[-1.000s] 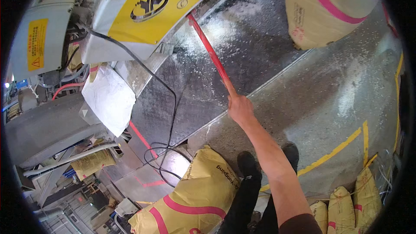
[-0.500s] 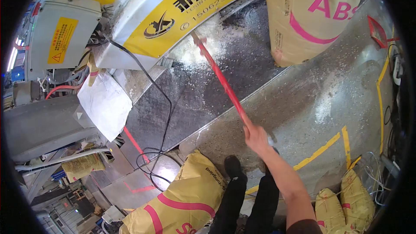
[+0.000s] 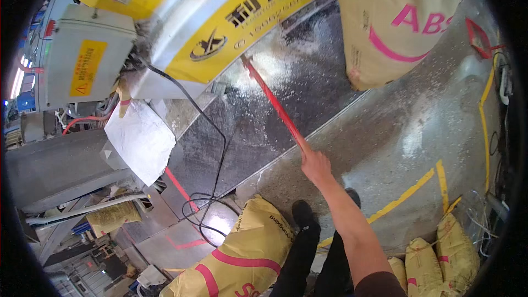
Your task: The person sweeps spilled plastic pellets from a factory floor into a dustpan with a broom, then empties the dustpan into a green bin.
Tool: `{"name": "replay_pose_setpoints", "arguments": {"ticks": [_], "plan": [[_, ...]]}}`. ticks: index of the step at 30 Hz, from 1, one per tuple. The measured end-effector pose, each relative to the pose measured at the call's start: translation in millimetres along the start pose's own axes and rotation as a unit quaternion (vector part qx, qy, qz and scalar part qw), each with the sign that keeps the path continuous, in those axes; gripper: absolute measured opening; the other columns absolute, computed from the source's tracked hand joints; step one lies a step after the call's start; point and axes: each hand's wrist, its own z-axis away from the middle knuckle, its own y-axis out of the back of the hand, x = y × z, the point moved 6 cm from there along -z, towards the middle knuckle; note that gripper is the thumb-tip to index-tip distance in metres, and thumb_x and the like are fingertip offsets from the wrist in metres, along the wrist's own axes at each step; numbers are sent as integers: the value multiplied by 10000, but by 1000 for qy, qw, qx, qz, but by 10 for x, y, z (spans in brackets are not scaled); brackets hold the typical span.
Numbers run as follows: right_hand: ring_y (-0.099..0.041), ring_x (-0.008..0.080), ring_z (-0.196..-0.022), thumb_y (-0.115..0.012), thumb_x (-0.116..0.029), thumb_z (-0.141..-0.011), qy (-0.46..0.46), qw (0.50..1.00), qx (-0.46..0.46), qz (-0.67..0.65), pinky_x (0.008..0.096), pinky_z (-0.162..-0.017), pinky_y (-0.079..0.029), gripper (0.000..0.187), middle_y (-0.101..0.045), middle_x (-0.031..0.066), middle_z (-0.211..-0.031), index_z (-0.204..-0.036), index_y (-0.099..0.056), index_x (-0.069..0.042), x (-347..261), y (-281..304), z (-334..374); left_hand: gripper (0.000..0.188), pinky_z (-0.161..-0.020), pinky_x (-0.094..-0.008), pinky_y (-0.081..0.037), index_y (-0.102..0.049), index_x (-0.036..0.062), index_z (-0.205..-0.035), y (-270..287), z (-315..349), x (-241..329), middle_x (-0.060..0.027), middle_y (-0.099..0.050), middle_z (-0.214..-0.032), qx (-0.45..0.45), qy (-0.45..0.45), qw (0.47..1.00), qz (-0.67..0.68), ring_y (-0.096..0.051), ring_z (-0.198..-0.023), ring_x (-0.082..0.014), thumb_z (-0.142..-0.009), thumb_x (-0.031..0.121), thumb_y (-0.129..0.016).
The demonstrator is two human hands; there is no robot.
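Observation:
My right hand (image 3: 317, 167) is closed around the near end of a long red pole (image 3: 276, 105). The pole slants away to the far left, and its brownish far tip is at the lower edge of the yellow-fronted machine (image 3: 190, 58). Whether a head is fixed on that end, I cannot tell. Around the tip, white granules (image 3: 269, 69) lie scattered and heaped over the dark floor plate (image 3: 253, 132). My left hand is out of view.
A large full sack (image 3: 393, 38) stands far right. Another yellow sack (image 3: 242, 253) lies beside my feet, with smaller sacks (image 3: 456, 247) at the near right. A black cable (image 3: 223, 137) loops across the floor. A grey electrical box (image 3: 82, 60) is at the left.
My right hand and the pole's near end have shifted slightly left and toward the far side. The pole's tip stays by the machine's edge. The whole view has moved a little.

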Motion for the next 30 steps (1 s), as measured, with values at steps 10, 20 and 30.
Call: {"name": "replay_pose_setpoints", "arguments": {"ticks": [10,20,30], "plan": [[-566,423,-704,-440,-192,-847,-104,991,-80,37,521,-641,-438,544,-586,219,-711,-1316,-221,-360,29,931,1463,727,-739,-365,-444,-345,-72,-1236,975,795,83,-198,-503,-1127,125,-18,768,628,-502,-937,-302,-770,410,-626],[-531,446,-818,-421,-178,-856,-46,997,39,-54,519,-711,-417,483,-565,265,-857,-1301,-294,-319,-594,1428,1022,172,-461,-271,-419,-551,-18,-869,1027,826,-366,-91,-540,-709,315,-63,663,676,-519,-619,-157,-789,126,-600],[-535,442,-850,-413,-138,-845,-101,995,-14,14,513,-738,-426,506,-567,261,-900,-1313,-282,-281,-425,1505,1419,140,-546,-406,-423,-610,4,-798,2728,2278,-1257,-209,-575,-644,557,-50,690,461,-585,-633,-356,-696,96,-585]]}}
